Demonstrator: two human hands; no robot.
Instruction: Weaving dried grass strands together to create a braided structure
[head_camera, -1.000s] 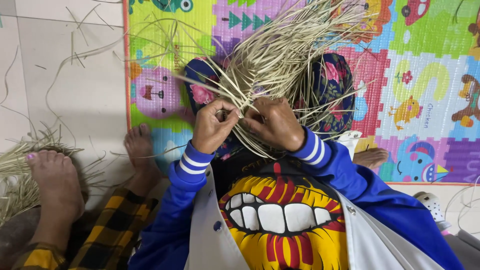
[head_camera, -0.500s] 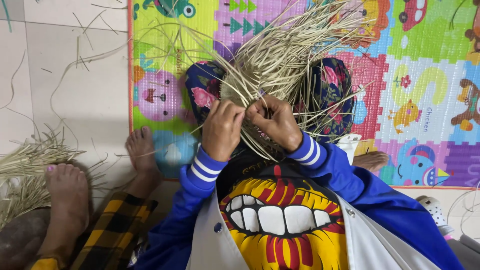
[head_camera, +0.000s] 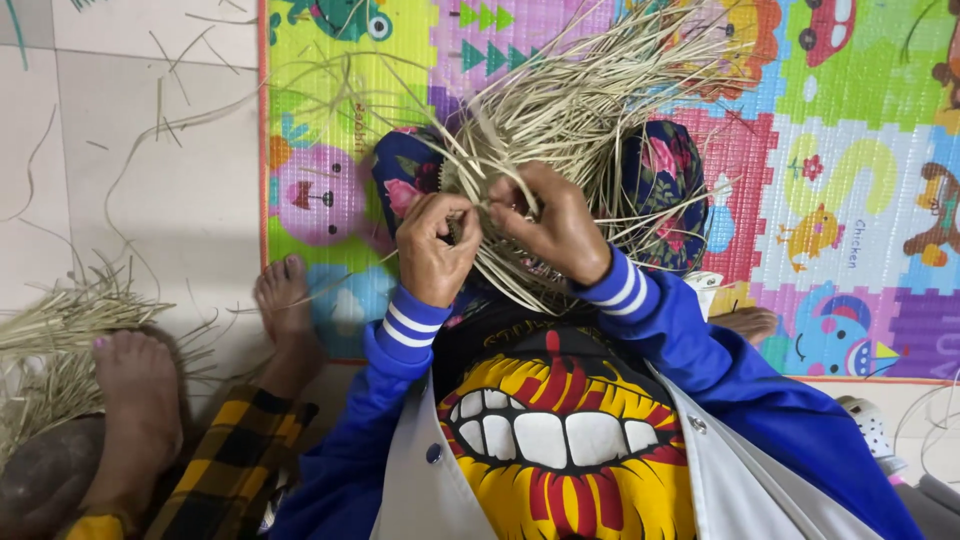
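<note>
Pinching pale straw strands — both hands together over the lap.
Left hand and right hand each clamp on strands fanning across the colourful play mat. Another person's bare feet and a loose straw pile crowd the tiled floor at left — mat's far side lies open.

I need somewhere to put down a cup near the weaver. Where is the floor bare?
The pale tiles between the play mat's left edge and the loose straw pile are mostly bare, with a few stray strands. The mat's right part is open too. It is crowded at the centre, where left hand and right hand work the straw bundle, and bottom left by another person's feet.
</note>
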